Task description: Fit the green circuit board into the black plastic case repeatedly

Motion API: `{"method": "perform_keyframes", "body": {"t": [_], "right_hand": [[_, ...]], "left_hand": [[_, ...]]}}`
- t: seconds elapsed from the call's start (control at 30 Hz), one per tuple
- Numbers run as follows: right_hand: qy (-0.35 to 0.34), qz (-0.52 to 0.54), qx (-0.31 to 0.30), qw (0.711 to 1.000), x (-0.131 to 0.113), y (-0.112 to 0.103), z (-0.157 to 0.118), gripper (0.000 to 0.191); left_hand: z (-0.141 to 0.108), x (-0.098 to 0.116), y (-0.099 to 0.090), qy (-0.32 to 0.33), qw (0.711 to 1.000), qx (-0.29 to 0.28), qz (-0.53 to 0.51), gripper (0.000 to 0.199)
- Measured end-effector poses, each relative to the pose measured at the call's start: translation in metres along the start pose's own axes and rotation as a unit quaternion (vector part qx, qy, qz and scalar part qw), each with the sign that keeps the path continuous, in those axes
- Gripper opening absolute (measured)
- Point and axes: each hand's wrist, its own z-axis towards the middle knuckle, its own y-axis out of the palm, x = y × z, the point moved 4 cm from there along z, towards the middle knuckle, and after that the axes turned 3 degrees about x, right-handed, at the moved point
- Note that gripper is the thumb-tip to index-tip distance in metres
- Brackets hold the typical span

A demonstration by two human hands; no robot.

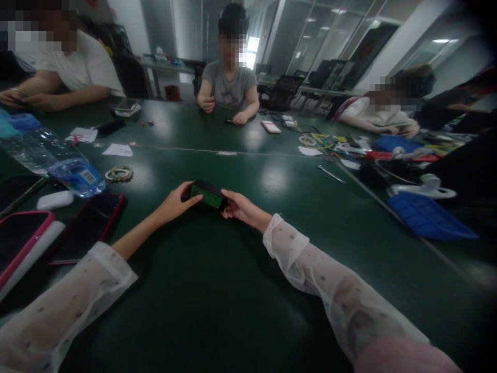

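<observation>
A small dark box-like device with a green face [207, 196] is held between my two hands, over the dark green table [217, 290]. My left hand [180, 199] grips its left end, with the thumb lying on the green face. At the right end, my right hand [238, 206] holds the device with the thumb on top and the fingers curled by its corner. What the green face shows is too small to tell.
To the left are water bottles [79, 173], a phone [91, 225], a white case [55, 200] and a bracelet [119, 174]. A wrench [331, 174] and a blue tray [430, 215] lie right. Several people sit around the table.
</observation>
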Motion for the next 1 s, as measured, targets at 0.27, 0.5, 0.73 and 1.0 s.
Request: {"method": "perform_keyframes", "body": {"t": [0.27, 0.5, 0.73, 1.0], "right_hand": [[-0.046, -0.022, 0.045, 0.998, -0.002, 0.003, -0.005, 0.033], [-0.054, -0.035, 0.061, 0.996, -0.003, 0.004, -0.006, 0.033], [-0.059, -0.071, 0.088, 0.992, -0.006, -0.004, -0.004, 0.032], [-0.083, -0.166, 0.095, 0.978, -0.008, -0.014, -0.002, 0.037]], "left_hand": [[0.0, 0.0, -0.001, 0.008, 1.0, -0.003, -0.017, 0.058], [0.002, -0.002, -0.002, 0.017, 0.999, -0.014, -0.048, 0.061], [0.0, -0.001, -0.003, 0.005, 0.998, -0.039, -0.043, 0.065], [-0.001, 0.001, -0.001, 0.013, 0.997, -0.058, -0.051, 0.07]]}}
